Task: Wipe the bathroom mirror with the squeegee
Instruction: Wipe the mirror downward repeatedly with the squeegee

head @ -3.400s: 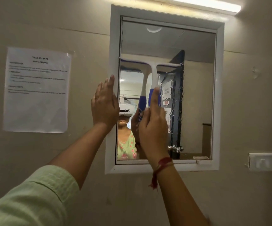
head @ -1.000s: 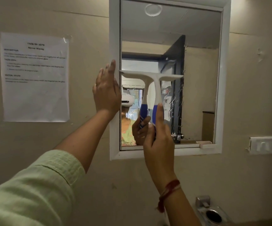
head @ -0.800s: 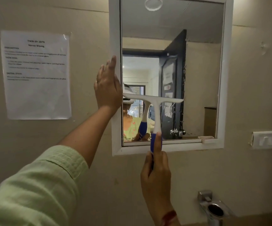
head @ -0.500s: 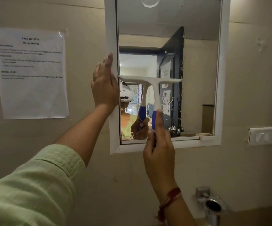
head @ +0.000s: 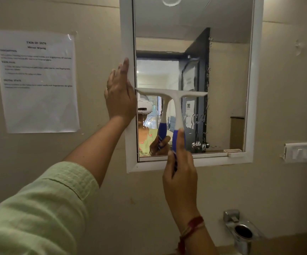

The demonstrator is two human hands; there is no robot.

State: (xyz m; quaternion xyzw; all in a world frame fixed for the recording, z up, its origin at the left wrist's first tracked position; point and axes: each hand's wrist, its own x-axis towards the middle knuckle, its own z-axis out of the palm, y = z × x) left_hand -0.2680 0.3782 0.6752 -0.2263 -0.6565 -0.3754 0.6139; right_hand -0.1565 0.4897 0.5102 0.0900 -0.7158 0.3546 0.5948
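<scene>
A white-framed mirror (head: 228,74) hangs on the beige wall. A squeegee (head: 176,100) with a white T-shaped blade and a blue grip is pressed flat on the glass, its blade across the left half at mid-height. My right hand (head: 181,173) is shut on the blue grip below the frame's bottom edge, index finger stretched up along it. My left hand (head: 120,96) rests flat, fingers together, against the mirror's left frame. Wet streaks show on the lower middle of the glass.
A printed paper sheet (head: 36,80) is taped to the wall at the left. A white switch plate (head: 303,152) sits to the right of the mirror. A metal holder (head: 241,230) juts from the wall at the lower right.
The squeegee went down to the mirror's lower part, then back up to mid-height, where the blade sits now. My left hand stayed on the frame.
</scene>
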